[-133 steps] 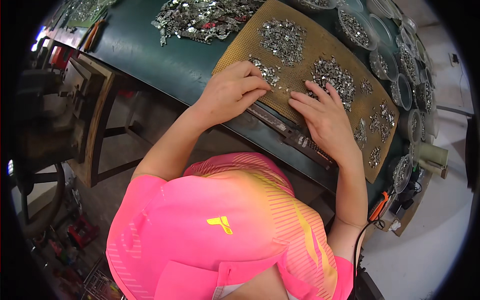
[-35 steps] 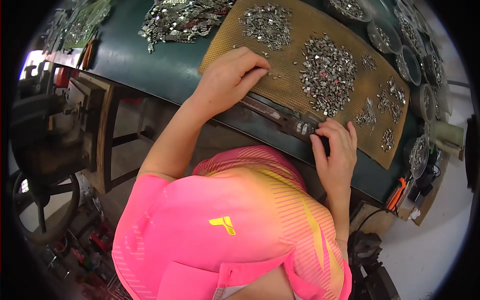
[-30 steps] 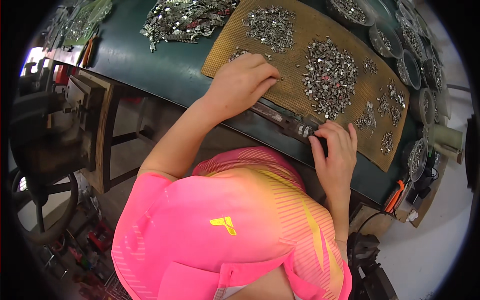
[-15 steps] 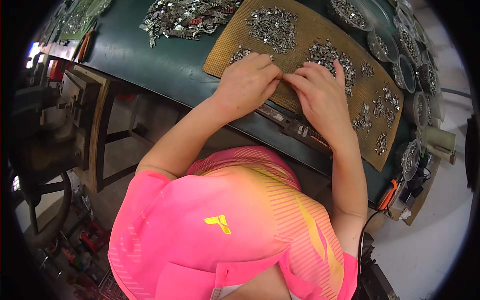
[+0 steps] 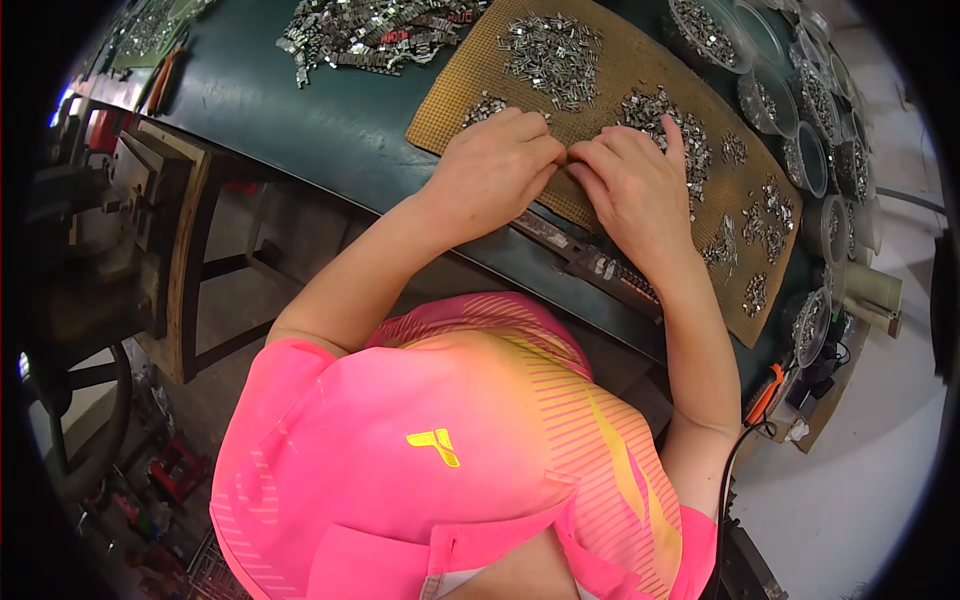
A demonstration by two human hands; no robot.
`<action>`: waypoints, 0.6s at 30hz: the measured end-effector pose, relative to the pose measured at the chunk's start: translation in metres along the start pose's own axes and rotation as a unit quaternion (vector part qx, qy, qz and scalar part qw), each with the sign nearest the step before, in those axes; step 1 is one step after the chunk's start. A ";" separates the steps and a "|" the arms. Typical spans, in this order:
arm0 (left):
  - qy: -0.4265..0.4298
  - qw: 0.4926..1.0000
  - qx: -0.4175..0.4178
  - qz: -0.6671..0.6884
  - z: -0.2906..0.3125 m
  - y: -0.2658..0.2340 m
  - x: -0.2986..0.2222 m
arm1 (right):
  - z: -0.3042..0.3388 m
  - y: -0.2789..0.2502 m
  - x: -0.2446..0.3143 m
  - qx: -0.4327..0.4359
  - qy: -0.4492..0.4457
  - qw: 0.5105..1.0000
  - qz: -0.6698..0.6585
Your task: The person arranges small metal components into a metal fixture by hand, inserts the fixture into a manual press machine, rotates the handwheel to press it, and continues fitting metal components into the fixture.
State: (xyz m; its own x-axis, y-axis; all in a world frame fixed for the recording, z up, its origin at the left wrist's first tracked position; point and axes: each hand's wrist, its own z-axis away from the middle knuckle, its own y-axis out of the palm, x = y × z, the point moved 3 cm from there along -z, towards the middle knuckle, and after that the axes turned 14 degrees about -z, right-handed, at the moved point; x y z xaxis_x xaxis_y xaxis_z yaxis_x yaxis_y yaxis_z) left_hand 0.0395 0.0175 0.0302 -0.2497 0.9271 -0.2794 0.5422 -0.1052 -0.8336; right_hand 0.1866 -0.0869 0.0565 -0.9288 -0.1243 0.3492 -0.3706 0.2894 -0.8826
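While the green counter (image 5: 330, 130) carries the brown mat (image 5: 625, 65) at a slant, a heap of linked metal strips (image 5: 375, 35) lies on it just left of the mat's far end, and a long dark bar (image 5: 585, 259) runs along the near edge. The right hand (image 5: 640, 185) has just come up from the bar's right end to meet the left hand (image 5: 500, 165) over the mat, so both are now engaged at 1 spot. Compared with 1 second ago, the left hand is nearly where it was, while the right hand now covers part of the larger pile of metal pieces (image 5: 690, 130). A small pile (image 5: 485, 107) sits just beyond the left hand. The fingers (image 5: 595, 155) of both hands are bent, tips together; whether they grip anything I cannot tell.
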 end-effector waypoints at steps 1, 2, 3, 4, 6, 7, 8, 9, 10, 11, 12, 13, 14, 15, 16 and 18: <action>0.002 1.000 0.001 0.005 0.000 0.000 0.000 | -0.001 0.000 0.002 0.000 -0.002 1.000 0.004; 0.002 1.000 0.002 0.006 0.000 0.000 0.000 | -0.001 0.001 0.003 0.000 -0.004 1.000 0.007; 0.001 1.000 0.005 0.001 0.000 0.000 0.000 | -0.002 0.002 0.003 0.001 -0.003 1.000 0.007; 0.000 1.000 0.008 -0.003 0.000 0.000 0.000 | -0.002 0.003 0.003 -0.001 -0.004 1.000 0.011; 0.003 1.000 0.006 -0.001 -0.002 -0.001 -0.001 | -0.003 0.005 0.002 -0.004 0.000 1.000 0.017; 0.005 1.000 0.004 0.000 -0.003 -0.001 -0.001 | -0.002 0.005 0.003 -0.003 -0.003 1.000 0.022; 0.006 1.000 0.005 0.002 -0.003 0.000 -0.001 | -0.003 0.005 0.003 -0.003 -0.008 1.000 0.026; 0.002 1.000 0.005 -0.009 -0.003 0.001 -0.001 | -0.003 0.006 0.003 -0.003 -0.005 1.000 0.027; -0.002 1.000 0.006 -0.019 -0.003 0.002 -0.002 | -0.003 0.007 0.003 -0.002 -0.019 0.999 0.040; 0.001 1.000 0.007 -0.017 -0.003 0.003 -0.002 | -0.002 0.007 0.003 0.000 -0.031 0.998 0.053; 0.000 1.000 0.008 -0.025 -0.004 0.003 -0.003 | -0.002 0.008 0.002 -0.001 -0.026 0.998 0.055; -0.002 0.999 0.009 -0.032 -0.005 0.003 -0.004 | -0.001 0.008 0.000 0.001 -0.026 0.998 0.053; 0.003 1.000 0.010 -0.028 -0.005 0.003 -0.005 | 0.002 0.007 -0.001 0.003 -0.025 0.998 0.051; 0.002 1.000 0.005 -0.027 -0.006 0.003 -0.005 | 0.005 0.005 -0.002 0.004 -0.019 0.998 0.053; 0.001 1.000 0.000 -0.025 -0.006 0.003 -0.005 | 0.009 0.001 -0.003 -0.019 -0.016 0.999 0.026; 0.003 1.000 -0.002 -0.015 -0.005 0.001 -0.003 | 0.018 -0.008 -0.002 -0.040 -0.010 0.999 -0.001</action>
State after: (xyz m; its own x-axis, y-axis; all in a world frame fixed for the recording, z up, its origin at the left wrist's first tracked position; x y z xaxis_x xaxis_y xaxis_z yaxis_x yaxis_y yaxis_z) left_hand 0.0445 0.0166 0.0324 -0.2605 0.9323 -0.2509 0.5383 -0.0755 -0.8394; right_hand 0.1919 -0.1056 0.0570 -0.9281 -0.1440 0.3435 -0.3724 0.3648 -0.8534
